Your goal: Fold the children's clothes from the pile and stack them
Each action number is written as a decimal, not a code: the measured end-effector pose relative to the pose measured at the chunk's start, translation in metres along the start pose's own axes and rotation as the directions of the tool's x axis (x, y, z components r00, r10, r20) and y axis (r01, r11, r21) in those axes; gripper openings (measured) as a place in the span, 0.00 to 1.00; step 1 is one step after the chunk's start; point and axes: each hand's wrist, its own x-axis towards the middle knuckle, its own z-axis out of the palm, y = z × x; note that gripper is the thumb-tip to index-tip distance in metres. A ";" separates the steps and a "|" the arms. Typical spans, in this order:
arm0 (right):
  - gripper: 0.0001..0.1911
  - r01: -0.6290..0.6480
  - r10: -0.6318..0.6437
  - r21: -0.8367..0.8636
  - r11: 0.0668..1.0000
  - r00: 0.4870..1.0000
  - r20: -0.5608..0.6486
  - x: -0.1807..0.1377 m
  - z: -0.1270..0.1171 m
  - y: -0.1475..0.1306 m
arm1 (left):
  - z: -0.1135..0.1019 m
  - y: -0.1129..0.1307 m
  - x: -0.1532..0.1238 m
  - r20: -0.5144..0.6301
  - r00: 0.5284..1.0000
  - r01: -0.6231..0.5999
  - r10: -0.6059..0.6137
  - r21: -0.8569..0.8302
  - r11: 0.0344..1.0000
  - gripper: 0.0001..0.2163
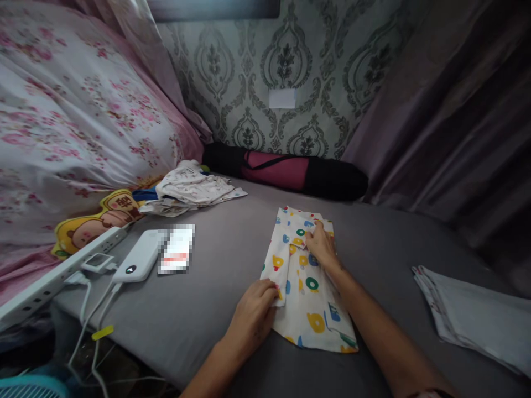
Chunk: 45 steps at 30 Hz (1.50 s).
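A white garment (pixel 305 293) with colourful printed letters and shapes lies partly folded on the grey sheet (pixel 224 249) before me. One narrow flap runs down its left side. My left hand (pixel 258 307) is closed on the lower end of that flap, its fingertips pinching the cloth. Farther up, my right hand (pixel 321 243) rests on the garment's upper right part, fingers bent against the fabric. The right fingertips are partly hidden, so whether they pinch a fold is hard to see. The garment's wider lower edge spreads toward me.
Left are a power strip (pixel 62 276), a white power bank (pixel 141 257) with cables, and a blurred card-like item (pixel 177 249). Behind them lie crumpled clothes (pixel 194 185) and a yellow cushion (pixel 97 221). A long black-and-red bag (pixel 282 171) lines the wall; folded white cloth (pixel 477 315) lies right.
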 end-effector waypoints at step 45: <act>0.33 0.413 -0.397 -0.095 0.906 0.906 0.148 0.077 0.065 -0.045 | 0.006 -0.007 -0.003 0.011 0.999 -0.048 0.047 0.096 0.994 0.13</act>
